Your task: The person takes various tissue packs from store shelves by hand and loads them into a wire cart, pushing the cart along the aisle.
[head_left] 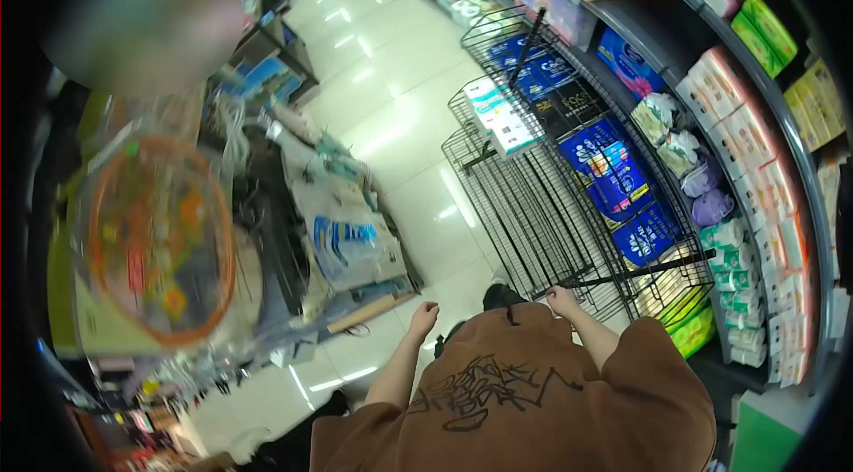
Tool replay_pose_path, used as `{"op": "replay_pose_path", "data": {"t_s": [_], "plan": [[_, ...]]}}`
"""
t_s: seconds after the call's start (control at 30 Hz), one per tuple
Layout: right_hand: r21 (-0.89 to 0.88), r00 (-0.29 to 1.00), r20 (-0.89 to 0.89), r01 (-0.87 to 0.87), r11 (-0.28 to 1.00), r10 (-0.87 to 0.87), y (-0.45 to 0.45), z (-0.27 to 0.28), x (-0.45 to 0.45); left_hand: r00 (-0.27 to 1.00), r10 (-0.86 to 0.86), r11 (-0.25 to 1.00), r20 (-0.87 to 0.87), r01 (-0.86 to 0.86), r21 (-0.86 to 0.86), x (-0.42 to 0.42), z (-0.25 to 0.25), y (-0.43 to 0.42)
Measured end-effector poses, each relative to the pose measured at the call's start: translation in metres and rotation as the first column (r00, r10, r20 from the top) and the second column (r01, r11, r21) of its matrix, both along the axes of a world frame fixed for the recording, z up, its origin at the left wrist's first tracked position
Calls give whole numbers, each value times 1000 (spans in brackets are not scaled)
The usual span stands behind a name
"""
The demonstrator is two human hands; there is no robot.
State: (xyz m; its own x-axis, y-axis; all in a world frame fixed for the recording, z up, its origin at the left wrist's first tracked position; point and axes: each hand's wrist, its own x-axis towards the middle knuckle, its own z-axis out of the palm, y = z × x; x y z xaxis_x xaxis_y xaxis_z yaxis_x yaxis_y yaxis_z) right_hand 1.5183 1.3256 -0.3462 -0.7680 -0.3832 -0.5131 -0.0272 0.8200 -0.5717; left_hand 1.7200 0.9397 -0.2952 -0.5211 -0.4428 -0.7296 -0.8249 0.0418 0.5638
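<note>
Low in the view, my left hand (425, 319) hangs beside the brown shirt (506, 383), fingers curled; whether it holds anything is too small to make out. My right hand (562, 301) has its fingers curled at the near edge of a black wire cart (533, 250), by its dark bar. A white and teal package (504, 119) lies on the cart's wire rim toward the far end. Blue packages (613, 172) show along the cart's right side, partly behind its wires.
Shelves (771, 112) of tissue packs curve along the right. On the left stands a display with an orange-rimmed, plastic-wrapped item (160, 241) and bagged goods (355, 245). A tiled floor aisle (382, 108) runs between them. Dark footwear (502, 296) shows near the cart.
</note>
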Motion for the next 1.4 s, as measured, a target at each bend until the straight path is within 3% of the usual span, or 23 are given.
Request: {"op": "replay_pose_path", "data": {"t_s": [0.13,0.23,0.33,0.4,0.47,0.5,0.6,0.73,0.77,0.8,0.83,0.9,0.93,0.97,1.03,1.13,1.17,1.2,1.27,1.3,1.33,1.37,1.4], "plan": [[-81,991,99,101,992,-92,-74,22,-74,969,-242,965,-47,235,-113,-133,-16,-57],[-232,942,218,305,924,-256,-123,66,-117,957,-272,962,-96,273,-11,-235,12,-66],[-357,916,266,383,852,-300,-147,54,-161,877,-442,894,-187,447,-17,-353,-16,-93],[-363,839,340,535,763,-426,-158,51,-187,863,-460,885,-209,463,-38,-431,1,-97],[-319,814,268,579,750,-515,-168,35,-208,749,-621,783,-231,591,-191,-509,-3,-111],[-326,840,23,519,790,-542,-181,-13,-210,656,-710,702,-257,632,-328,-543,3,-112],[-238,714,225,700,673,-663,-191,-4,-244,457,-883,400,-107,614,-680,-635,-8,-124],[-214,542,278,840,499,-793,-229,-7,-283,190,-967,-110,170,292,-950,-730,-114,-156],[-225,506,288,861,456,-813,-242,-12,-295,190,-935,-123,299,617,-777,-738,-58,-127],[-224,470,299,880,418,-830,-252,-11,-306,-8,-997,75,-74,-79,-994,-747,-134,-160],[-229,438,317,896,380,-841,-263,-8,-315,-86,-995,50,-45,-54,-997,-748,-138,-162],[-239,376,354,921,306,-856,-280,-4,-337,89,-994,80,-58,265,-961,-753,-91,-149],[-236,341,377,934,267,-861,-287,-1,-347,337,-942,197,-14,516,-834,-745,-46,-124],[-224,303,396,947,229,-867,-292,3,-356,377,-919,161,116,627,-762,-750,-41,-120],[-196,240,396,965,174,-886,-301,3,-372,435,-881,176,187,667,-724,-754,-25,-111],[-282,216,71,941,188,-974,-313,-28,-378,432,-847,109,310,711,-694,-758,-21,-107],[-229,234,213,956,184,-949,-311,-29,-378,408,-857,88,316,719,-689,-757,-20,-108],[-244,287,210,941,234,-935,-306,-30,-374,381,-866,64,324,727,-684,-756,-20,-110],[-268,346,156,916,298,-925,-301,-15,-374,295,-948,114,121,668,-735,-747,-42,-127],[-288,387,14,884,367,-922,-303,-19,-373,285,-958,225,-29,684,-694,-746,-63,-133],[-229,464,-370,794,563,-805,-310,-32,-369,278,-943,328,-181,698,-637,-745,-79,-142],[78,379,-869,739,669,-318,-319,-53,-364,264,-939,344,-221,705,-620,-748,-65,-134],[78,384,-865,739,670,-323,-318,-62,-364,222,-954,298,-201,652,-697,-747,-75,-138]]}}
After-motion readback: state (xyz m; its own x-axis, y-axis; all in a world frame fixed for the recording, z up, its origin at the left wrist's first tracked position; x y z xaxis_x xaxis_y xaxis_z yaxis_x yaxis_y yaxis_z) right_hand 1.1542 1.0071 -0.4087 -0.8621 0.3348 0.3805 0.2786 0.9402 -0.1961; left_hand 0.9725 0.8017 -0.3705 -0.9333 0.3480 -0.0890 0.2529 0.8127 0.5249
